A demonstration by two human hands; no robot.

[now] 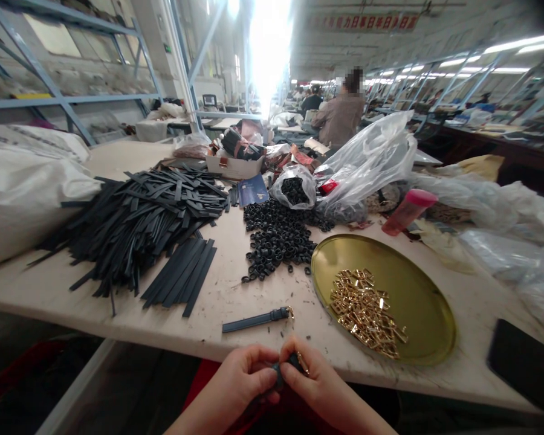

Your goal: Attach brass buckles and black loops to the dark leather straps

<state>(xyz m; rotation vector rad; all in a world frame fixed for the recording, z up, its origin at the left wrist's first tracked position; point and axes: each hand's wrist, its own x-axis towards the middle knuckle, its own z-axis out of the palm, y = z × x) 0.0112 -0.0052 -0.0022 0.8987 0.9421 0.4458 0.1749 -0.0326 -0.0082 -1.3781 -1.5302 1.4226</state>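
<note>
My left hand (252, 376) and my right hand (309, 376) meet just off the table's front edge. Between them is a dark strap (278, 376), mostly covered by my fingers. The left fingers pinch the strap; the right fingers close around its end, where a gold buckle (303, 364) pokes out. On the table ahead lies one dark strap with a gold buckle (258, 320). Right of it, a gold oval tray (417, 302) holds a heap of gold buckles (362, 308). Farther off is a pile of small black loops (276, 241).
Dark strips (149, 211) form a large heap at left, with several laid flat (181, 273) before it. A black phone-like slab (520, 362) lies at right. Behind are a pink-lidded jar (408, 211), plastic bags (367, 163) and a box (233, 166). A person (342, 115) sits beyond.
</note>
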